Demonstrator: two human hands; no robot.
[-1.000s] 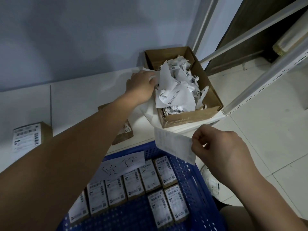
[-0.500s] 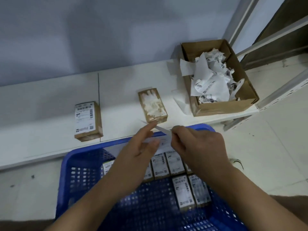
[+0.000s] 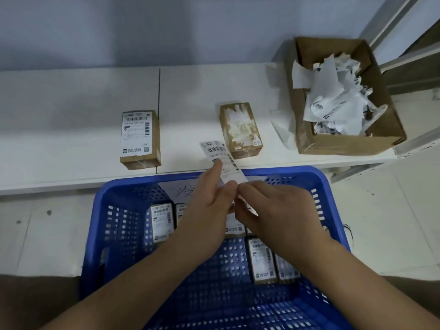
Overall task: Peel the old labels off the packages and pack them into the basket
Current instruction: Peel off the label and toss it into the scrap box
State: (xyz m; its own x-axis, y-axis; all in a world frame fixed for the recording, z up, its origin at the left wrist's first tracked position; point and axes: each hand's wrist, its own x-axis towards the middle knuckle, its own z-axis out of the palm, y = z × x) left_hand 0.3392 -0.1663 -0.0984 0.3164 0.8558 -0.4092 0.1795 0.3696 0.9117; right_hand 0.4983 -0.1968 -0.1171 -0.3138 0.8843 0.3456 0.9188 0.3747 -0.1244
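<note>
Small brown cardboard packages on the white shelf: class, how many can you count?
2. One small brown cardboard package with its label intact stands left; one with its label torn off stands right, near the open cardboard box.

The basket (image 3: 329, 186) is bright blue, its walls pierced with rows of small holes. Behind it the shelf (image 3: 71, 139) is plain white. The package (image 3: 140, 139) on the shelf left of the basket's middle is brown cardboard under a white label printed with black barcodes. The box (image 3: 352, 141) beyond the basket's right corner is brown, filled with crumpled white paper (image 3: 333, 96).
</note>
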